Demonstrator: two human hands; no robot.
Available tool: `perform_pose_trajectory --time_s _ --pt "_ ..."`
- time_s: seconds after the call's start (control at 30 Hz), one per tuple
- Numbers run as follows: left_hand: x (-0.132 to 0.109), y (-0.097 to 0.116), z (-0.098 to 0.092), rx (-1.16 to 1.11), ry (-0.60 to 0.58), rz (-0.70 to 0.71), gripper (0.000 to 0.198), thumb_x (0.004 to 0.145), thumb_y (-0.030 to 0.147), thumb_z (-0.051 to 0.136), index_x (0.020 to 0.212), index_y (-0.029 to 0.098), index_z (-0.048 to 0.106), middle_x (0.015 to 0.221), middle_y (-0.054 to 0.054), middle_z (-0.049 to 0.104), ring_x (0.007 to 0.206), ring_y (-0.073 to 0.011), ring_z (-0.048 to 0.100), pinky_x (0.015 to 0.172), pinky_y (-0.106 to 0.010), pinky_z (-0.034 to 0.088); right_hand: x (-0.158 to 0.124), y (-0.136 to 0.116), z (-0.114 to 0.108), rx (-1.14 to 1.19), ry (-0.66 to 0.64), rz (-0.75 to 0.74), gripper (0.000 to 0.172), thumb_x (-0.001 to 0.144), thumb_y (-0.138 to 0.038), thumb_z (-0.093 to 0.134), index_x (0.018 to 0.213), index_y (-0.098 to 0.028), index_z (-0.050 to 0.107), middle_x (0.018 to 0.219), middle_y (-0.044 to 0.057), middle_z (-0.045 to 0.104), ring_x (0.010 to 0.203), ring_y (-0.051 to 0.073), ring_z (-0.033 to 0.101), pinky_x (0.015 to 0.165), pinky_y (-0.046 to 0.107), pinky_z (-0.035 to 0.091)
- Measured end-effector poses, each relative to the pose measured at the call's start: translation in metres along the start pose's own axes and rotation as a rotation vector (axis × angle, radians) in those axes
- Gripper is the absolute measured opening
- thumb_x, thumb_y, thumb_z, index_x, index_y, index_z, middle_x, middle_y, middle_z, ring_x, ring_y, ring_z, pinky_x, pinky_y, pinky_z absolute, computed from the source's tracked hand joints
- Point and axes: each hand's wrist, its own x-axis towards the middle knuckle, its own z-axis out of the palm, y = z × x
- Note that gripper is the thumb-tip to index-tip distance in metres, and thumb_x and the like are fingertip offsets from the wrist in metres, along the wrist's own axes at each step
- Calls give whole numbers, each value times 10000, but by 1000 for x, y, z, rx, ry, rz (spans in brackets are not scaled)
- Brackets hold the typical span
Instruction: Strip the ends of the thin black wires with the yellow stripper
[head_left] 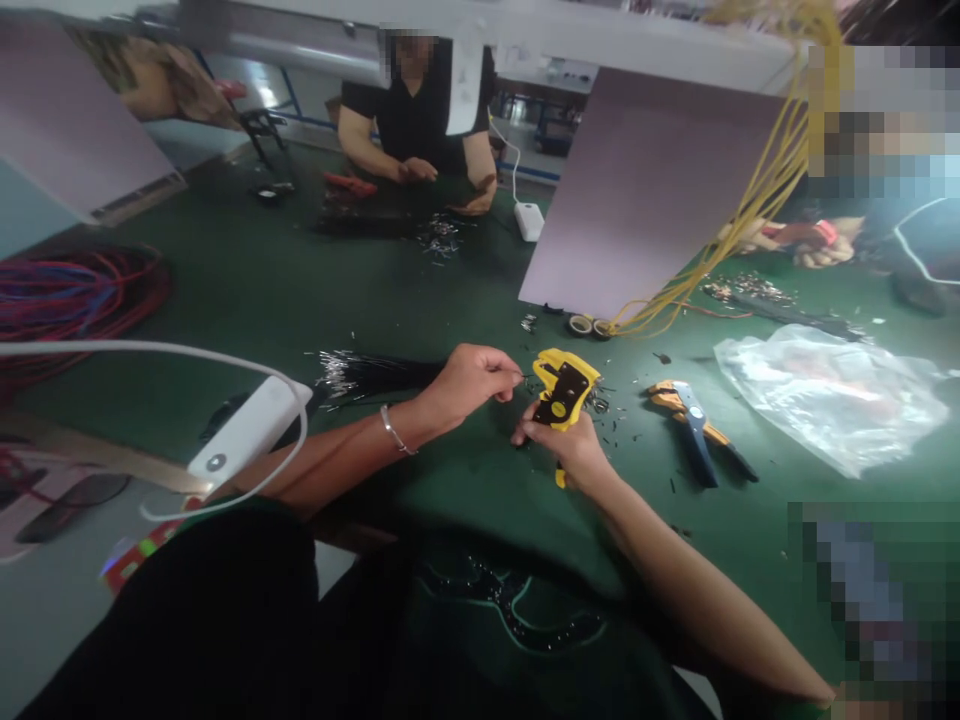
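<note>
My right hand (574, 445) is closed round the handles of a yellow and black wire stripper (566, 388), its jaws raised and facing left. Just left of those jaws, my left hand (476, 385) pinches a thin black wire (526, 376); only a short dark end shows past the fingertips. Behind my left wrist lies a bundle of black wires (397, 373), with bare shiny ends fanned out at its left. Small dark scraps (600, 400) are scattered on the green table (465, 490) beside the stripper.
A second wire stripper (694, 430) and a clear plastic bag (832, 395) lie at right. Tape rolls (581, 325) sit near hanging yellow wires (739, 225). A white power bank (251, 430) with a cable is at left, near red and blue wires (75, 290). Co-workers sit across and at right.
</note>
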Motion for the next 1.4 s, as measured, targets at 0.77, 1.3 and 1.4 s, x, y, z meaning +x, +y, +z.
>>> perform_pose_trajectory --time_s 0.77,1.3,1.4 --pt "-12 1 -15 206 -127 26 121 755 239 654 710 138 704 569 -10 638 559 -90 548 577 -226 431 -31 2 -12 237 -279 179 288 700 -301 807 904 -173 648 748 33 673 711 213 644 770 434 527" --pt "-17 6 -10 383 -182 70 197 796 225 586 668 146 712 604 -23 687 528 -80 532 532 -212 390 -34 1 -9 189 -293 200 290 727 -351 787 907 -185 632 752 34 665 709 205 630 769 422 525" --pt "-18 6 -10 395 -191 74 196 797 220 583 668 145 709 614 -20 688 539 -80 528 537 -208 388 -35 1 -9 183 -297 199 260 748 -336 774 904 -181 634 742 35 667 701 202 629 767 419 520"
